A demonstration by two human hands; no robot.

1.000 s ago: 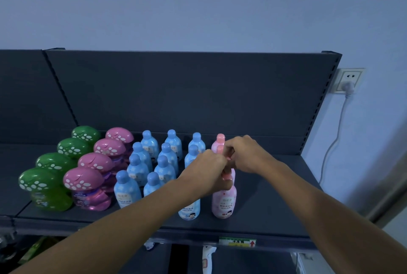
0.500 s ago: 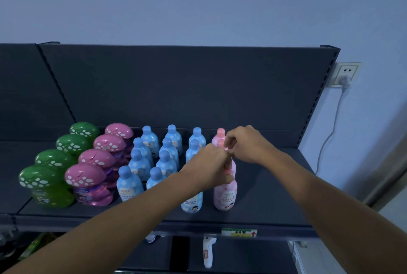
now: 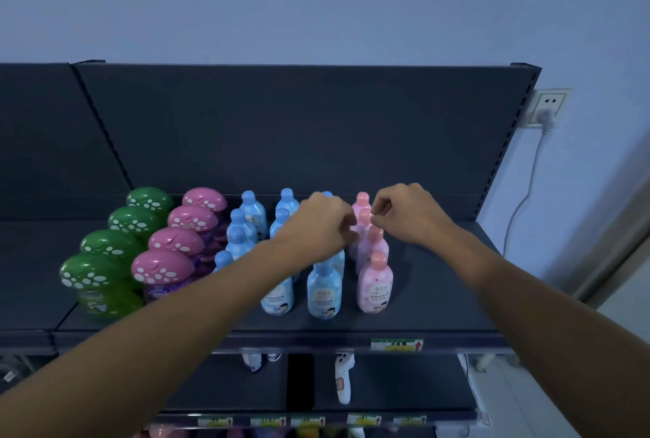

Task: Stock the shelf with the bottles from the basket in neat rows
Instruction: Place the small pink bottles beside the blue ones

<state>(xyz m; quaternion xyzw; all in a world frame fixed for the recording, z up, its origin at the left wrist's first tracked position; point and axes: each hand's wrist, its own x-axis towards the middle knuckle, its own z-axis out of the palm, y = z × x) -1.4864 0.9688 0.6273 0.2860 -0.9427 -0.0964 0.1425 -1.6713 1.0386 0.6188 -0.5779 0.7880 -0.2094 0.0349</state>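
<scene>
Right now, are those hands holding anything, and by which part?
The right hand pinches the cap of a pink bottle, second from the back; the left hand curls against its shoulder, grip unclear.

Bottles: 4 green (image 3: 109, 242), 4 purple (image 3: 175, 241), 4 pink (image 3: 375, 283).

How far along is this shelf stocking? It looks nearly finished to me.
Done: rows of green-capped bottles, pink mushroom-capped bottles, blue bottles and four pink bottles stand on the shelf. In hand: the left hand and right hand are at the pink row, apparently straightening a bottle. Left: there is room right of the pink row; the basket is out of view, so remaining stock is unknown.
</scene>
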